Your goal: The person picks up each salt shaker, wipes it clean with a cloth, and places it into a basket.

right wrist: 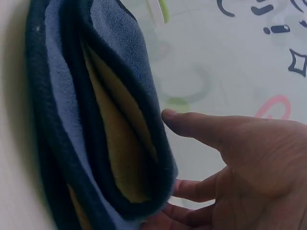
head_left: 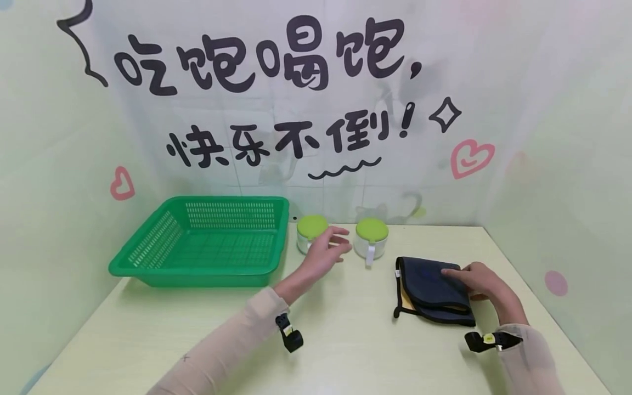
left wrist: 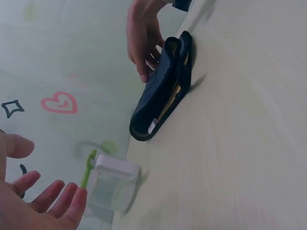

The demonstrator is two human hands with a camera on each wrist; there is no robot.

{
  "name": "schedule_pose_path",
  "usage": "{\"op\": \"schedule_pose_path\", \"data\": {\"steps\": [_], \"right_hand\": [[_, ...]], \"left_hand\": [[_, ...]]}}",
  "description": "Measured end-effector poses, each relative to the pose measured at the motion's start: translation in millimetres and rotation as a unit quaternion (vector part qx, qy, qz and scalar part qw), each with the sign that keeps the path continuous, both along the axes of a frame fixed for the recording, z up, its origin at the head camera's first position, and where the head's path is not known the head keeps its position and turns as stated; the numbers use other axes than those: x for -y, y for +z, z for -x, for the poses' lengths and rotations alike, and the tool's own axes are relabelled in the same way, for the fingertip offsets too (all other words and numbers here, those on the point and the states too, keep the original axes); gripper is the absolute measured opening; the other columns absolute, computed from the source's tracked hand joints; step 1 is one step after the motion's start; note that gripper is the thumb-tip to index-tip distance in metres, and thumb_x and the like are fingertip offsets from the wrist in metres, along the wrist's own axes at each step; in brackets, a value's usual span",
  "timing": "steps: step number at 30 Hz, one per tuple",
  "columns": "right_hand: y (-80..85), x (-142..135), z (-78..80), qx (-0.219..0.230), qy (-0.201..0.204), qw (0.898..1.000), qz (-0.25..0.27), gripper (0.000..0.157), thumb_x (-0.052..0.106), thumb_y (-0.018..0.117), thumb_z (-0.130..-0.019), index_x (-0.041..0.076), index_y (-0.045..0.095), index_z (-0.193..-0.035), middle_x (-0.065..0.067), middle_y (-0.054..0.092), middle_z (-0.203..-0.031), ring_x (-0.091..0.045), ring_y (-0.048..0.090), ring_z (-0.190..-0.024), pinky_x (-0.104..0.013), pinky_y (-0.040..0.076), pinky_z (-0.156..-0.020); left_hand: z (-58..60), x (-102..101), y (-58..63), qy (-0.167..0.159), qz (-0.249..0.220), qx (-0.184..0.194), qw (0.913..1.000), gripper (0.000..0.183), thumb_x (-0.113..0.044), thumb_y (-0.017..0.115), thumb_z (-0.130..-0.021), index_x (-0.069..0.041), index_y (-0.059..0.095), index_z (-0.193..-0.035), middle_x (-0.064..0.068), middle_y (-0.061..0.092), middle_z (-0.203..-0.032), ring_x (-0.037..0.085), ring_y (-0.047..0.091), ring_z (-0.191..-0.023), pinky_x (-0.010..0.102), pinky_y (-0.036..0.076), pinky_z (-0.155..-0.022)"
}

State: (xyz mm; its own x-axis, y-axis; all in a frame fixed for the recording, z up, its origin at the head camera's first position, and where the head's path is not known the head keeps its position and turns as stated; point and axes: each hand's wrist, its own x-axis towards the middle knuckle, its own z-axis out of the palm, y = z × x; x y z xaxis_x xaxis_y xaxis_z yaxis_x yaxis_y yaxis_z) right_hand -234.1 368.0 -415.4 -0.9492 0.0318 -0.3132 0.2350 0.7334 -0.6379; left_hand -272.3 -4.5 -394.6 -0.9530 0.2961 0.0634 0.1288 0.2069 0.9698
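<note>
A folded dark blue cloth (head_left: pixel 434 282) with black edging and a yellowish inner side lies on the table at the right. My right hand (head_left: pixel 481 282) is at its right end, the thumb (right wrist: pixel 189 124) stretched to the cloth's upper side and the other fingers partly hidden behind the fold. My left hand (head_left: pixel 326 252) is held out with spread fingers and nothing in them, between two lidded jars. The left jar (head_left: pixel 312 226), with a green lid, is partly covered by this hand; the right jar (head_left: pixel 371 238) shows a white handle.
A green plastic basket (head_left: pixel 197 280) with slotted sides stands at the left of the pale table (head_left: pixel 345 340). Behind it rises a white backdrop (head_left: pixel 296 192) with black lettering and pink hearts. Side walls border the table left and right.
</note>
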Motion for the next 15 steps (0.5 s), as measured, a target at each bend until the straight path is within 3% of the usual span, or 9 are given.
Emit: {"op": "schedule_pose_path", "data": {"steps": [2, 3, 7, 11, 13, 15], "right_hand": [[-5.7, 0, 2.1, -0.003, -0.018, 1.000, 0.018, 0.055, 0.045, 0.063, -0.093, 0.019, 0.028, -0.060, 0.009, 0.022, -0.054, -0.008, 0.031, -0.049, -0.028, 0.045, -0.056], [-7.5, 0, 2.7, -0.006, -0.027, 0.999, 0.028, 0.055, 0.043, 0.064, -0.093, 0.020, 0.029, -0.059, 0.010, 0.022, -0.053, -0.007, 0.032, -0.048, -0.028, 0.044, -0.055], [-10.0, 1, 4.7, -0.016, -0.062, 0.995, 0.075, 0.051, 0.036, 0.065, -0.094, 0.021, 0.032, -0.059, 0.010, 0.029, -0.054, -0.008, 0.042, -0.052, -0.029, 0.046, -0.058], [-10.4, 1, 6.4, -0.018, -0.086, 0.991, 0.105, 0.043, 0.036, 0.062, -0.095, 0.016, 0.038, -0.066, 0.003, 0.047, -0.069, -0.013, 0.051, -0.065, -0.032, 0.049, -0.065], [-10.7, 1, 6.8, -0.020, -0.091, 0.989, 0.116, 0.034, 0.039, 0.061, -0.096, 0.007, 0.054, -0.085, -0.012, 0.059, -0.093, -0.014, 0.057, -0.076, -0.032, 0.051, -0.070], [-10.9, 0, 7.3, -0.017, -0.090, 0.987, 0.132, 0.051, 0.041, 0.059, -0.097, -0.003, 0.054, -0.123, -0.028, 0.055, -0.124, -0.019, 0.061, -0.091, -0.031, 0.052, -0.075]], "left_hand": [[0.0, -6, -10.4, -0.006, -0.017, 0.024, 0.9995, 0.037, -0.024, 0.059, -0.098, -0.013, 0.054, -0.133, 0.012, 0.060, -0.125, 0.023, 0.064, -0.109, 0.036, 0.057, -0.090], [0.9, -9, -15.3, -0.006, -0.025, 0.035, 0.9990, 0.036, -0.023, 0.059, -0.098, -0.012, 0.054, -0.133, 0.012, 0.061, -0.124, 0.023, 0.064, -0.108, 0.036, 0.057, -0.089], [6.3, -21, -29.7, -0.009, -0.044, 0.077, 0.9960, 0.039, -0.022, 0.058, -0.098, -0.007, 0.053, -0.133, 0.014, 0.062, -0.123, 0.033, 0.064, -0.112, 0.039, 0.057, -0.090], [11.3, -31, -39.7, -0.005, -0.047, 0.123, 0.9913, 0.038, -0.023, 0.059, -0.097, -0.007, 0.054, -0.132, 0.015, 0.062, -0.125, 0.035, 0.063, -0.114, 0.040, 0.057, -0.089], [13.5, -36, -43.5, -0.008, -0.047, 0.152, 0.9873, 0.037, -0.024, 0.059, -0.098, -0.010, 0.054, -0.132, 0.015, 0.060, -0.126, 0.032, 0.064, -0.111, 0.039, 0.057, -0.089], [14.8, -39, -46.0, -0.013, -0.052, 0.174, 0.9832, 0.037, -0.024, 0.060, -0.097, -0.013, 0.054, -0.132, 0.016, 0.058, -0.128, 0.030, 0.064, -0.107, 0.037, 0.057, -0.088]]}}
